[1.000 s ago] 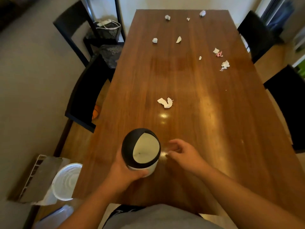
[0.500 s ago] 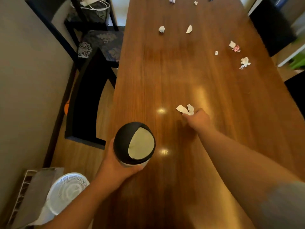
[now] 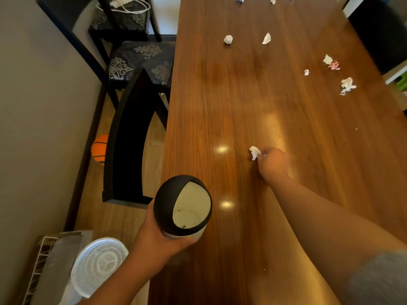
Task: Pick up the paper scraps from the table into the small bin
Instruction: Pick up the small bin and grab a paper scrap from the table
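My left hand (image 3: 164,241) grips the small bin (image 3: 184,205), a white cup with a black domed lid whose opening faces up, held at the table's near left edge. My right hand (image 3: 274,165) is pinched on a white paper scrap (image 3: 254,151) just above the wooden table (image 3: 220,95), ahead and to the right of the bin. Farther off lie several more scraps: a crumpled ball (image 3: 228,39), a pointed piece (image 3: 266,38), a tiny bit (image 3: 306,72), a white and pink pair (image 3: 331,62), and a ragged one (image 3: 347,85).
Dark chairs (image 3: 141,60) stand along the table's left side, with an orange ball (image 3: 100,148) on the floor beside one. A white fan (image 3: 99,265) and a wire rack (image 3: 39,260) sit on the floor at lower left. Another dark chair (image 3: 378,31) is at the right.
My right hand reached forward from beside the bin to the nearest scrap and closed on it, lifting it slightly. The view shifted forward along the table; the bin stays in my left hand.
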A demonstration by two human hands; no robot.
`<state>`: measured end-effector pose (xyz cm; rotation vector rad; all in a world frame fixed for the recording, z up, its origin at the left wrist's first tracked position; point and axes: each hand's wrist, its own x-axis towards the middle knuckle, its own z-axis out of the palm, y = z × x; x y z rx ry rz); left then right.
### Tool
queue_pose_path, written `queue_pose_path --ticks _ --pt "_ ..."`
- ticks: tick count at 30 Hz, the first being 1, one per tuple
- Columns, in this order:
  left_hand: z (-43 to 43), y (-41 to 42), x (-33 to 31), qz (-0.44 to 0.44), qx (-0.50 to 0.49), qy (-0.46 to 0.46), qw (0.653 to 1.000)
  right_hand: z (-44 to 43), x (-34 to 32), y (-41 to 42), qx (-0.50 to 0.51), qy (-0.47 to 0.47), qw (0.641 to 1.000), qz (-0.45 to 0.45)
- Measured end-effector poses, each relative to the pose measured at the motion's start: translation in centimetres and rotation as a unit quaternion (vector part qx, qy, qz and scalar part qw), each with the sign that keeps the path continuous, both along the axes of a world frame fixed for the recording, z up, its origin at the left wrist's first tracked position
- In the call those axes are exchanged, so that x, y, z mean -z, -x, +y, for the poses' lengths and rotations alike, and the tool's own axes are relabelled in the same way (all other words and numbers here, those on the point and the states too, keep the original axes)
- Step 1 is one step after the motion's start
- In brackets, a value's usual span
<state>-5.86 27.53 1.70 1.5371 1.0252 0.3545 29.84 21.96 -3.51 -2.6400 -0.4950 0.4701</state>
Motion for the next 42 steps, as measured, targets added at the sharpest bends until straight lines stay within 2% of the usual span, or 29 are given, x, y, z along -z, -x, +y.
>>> queue_pose_path --ticks 3,6,9,17,19,22,26,28,29,31,32,33,34,37,42 --pt "-0.4 0.3 0.0 0.024 0.005 0.000 1.000 -1.1 -0.3 1.4 -0.020 -0.049 0.999 0.007" --pt "-1.0 0.6 0.2 0.035 0.012 -0.003 0.999 -3.3 -1.2 3.6 -0.033 -0.121 0.990 0.067" --pt "-1.9 1.0 0.5 0.034 0.026 -0.007 0.999 -6.3 -2.4 6.2 -0.046 -0.126 0.987 0.089" --pt "-5.1 1.8 0.0 0.048 0.055 0.004 0.997 -13.5 -10.3 13.8 -0.035 -0.263 0.949 0.172" --pt "-5.7 1.6 -0.1 0.043 0.067 0.003 0.997 -14.4 -12.6 14.7 -0.042 -0.281 0.946 0.155" --pt "-6.5 1.0 -0.1 0.025 0.082 0.003 0.996 -15.5 -17.3 15.0 -0.058 -0.330 0.940 0.070" --pt "-7.6 -0.4 -0.3 0.007 0.116 0.013 0.993 -16.7 -22.6 15.8 -0.069 -0.438 0.892 -0.090" --pt "-8.1 -1.3 -0.4 -0.008 0.140 0.028 0.990 -16.4 -22.5 16.9 -0.100 -0.414 0.896 -0.128" --pt "-8.4 -1.7 -0.5 -0.014 0.147 0.038 0.988 -16.2 -21.5 17.3 -0.129 -0.363 0.916 -0.113" --pt "-9.2 -2.7 -0.7 -0.022 0.158 0.054 0.986 -15.7 -19.2 18.6 -0.215 -0.150 0.964 -0.039" --pt "-9.5 -3.1 -0.8 -0.025 0.165 0.061 0.984 -16.3 -18.0 19.0 -0.243 -0.068 0.968 -0.020" --pt "-9.9 -3.5 -0.9 -0.028 0.175 0.064 0.982 -17.1 -17.4 19.1 -0.239 -0.057 0.969 -0.018" --pt "-10.2 -3.8 -0.9 -0.029 0.184 0.062 0.981 -18.2 -17.3 18.8 -0.212 -0.085 0.973 -0.026" --pt "-11.5 -4.3 -0.8 -0.016 0.210 0.054 0.976 -23.0 -18.1 18.1 -0.093 -0.152 0.984 -0.029" --pt "-15.7 -5.5 -0.3 -0.003 0.293 0.040 0.955 -33.8 -14.9 20.2 0.046 -0.121 0.988 0.085"
